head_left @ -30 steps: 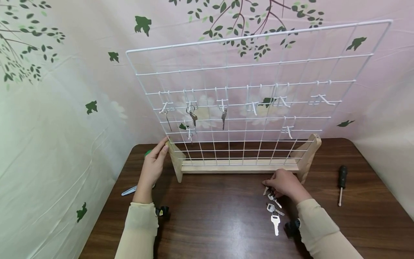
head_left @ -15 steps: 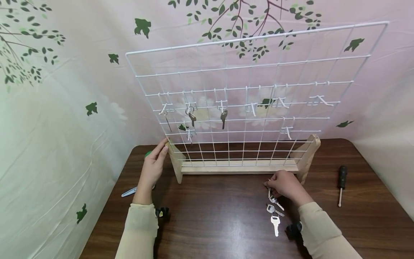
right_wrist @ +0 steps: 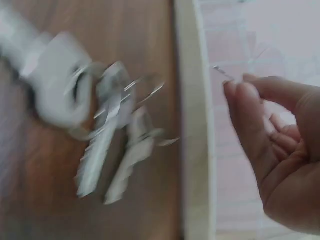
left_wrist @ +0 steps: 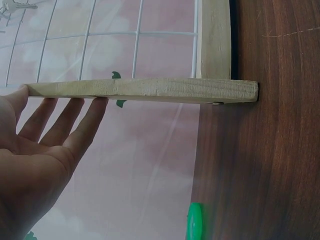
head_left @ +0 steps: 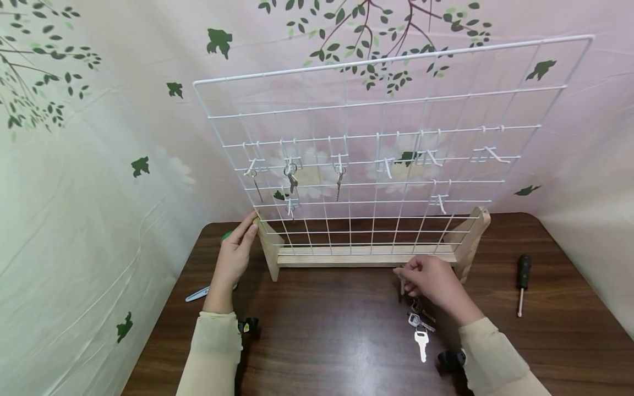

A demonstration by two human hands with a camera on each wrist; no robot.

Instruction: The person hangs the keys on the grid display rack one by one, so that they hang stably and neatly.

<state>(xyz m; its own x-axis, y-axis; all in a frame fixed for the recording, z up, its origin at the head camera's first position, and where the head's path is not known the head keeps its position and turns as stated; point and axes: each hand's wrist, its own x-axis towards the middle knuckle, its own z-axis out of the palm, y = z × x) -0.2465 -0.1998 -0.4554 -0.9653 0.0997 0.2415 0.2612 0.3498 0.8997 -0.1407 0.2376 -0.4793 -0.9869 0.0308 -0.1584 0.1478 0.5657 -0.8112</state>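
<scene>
My right hand (head_left: 430, 280) pinches a key (head_left: 402, 286) by its ring between thumb and fingertips, just in front of the wooden base bar (head_left: 366, 263). The key hangs down, lifted off the table. Below it lie several more silver keys (head_left: 421, 344) on rings, blurred in the right wrist view. My left hand (head_left: 235, 254) holds the upper end of the rack's wooden left side panel (left_wrist: 145, 89), with the thumb on one side and the fingers on the other. The white wire grid (head_left: 346, 104) stands upright in this rack; keys (head_left: 339, 181) hang from several of its left hooks.
Bare white hooks (head_left: 432, 158) stick out on the grid's right half. A screwdriver (head_left: 522, 283) lies at the right of the brown table (head_left: 317, 330). Behind the left arm are a light-blue tool (head_left: 197, 293) and a green round object (left_wrist: 194, 221).
My right hand has lifted one key from the row on the table and moved slightly left with it. The left hand stays on the side panel.
</scene>
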